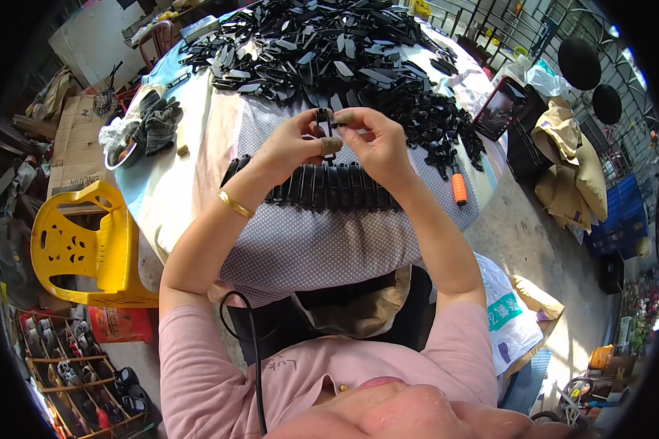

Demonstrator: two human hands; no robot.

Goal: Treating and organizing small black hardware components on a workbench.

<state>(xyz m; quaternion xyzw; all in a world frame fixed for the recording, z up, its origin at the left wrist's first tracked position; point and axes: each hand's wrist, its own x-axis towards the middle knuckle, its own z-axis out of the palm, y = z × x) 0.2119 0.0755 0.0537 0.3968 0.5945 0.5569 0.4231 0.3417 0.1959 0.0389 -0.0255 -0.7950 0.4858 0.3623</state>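
Together, left hand (296, 143) and right hand (370, 143) pinch small black plastic piece (324, 123) above row of black pieces (329, 186) on table (198, 168); thumbs apparently taped. Orange-handled tool (459, 189) beside row.

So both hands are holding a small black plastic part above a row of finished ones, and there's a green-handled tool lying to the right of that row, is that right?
Not quite: the tool's handle is orange, not green, as the head view shows. The rest holds: the left hand and right hand hold a small black plastic part together above the row of black parts, and the tool lies to the right of that row.
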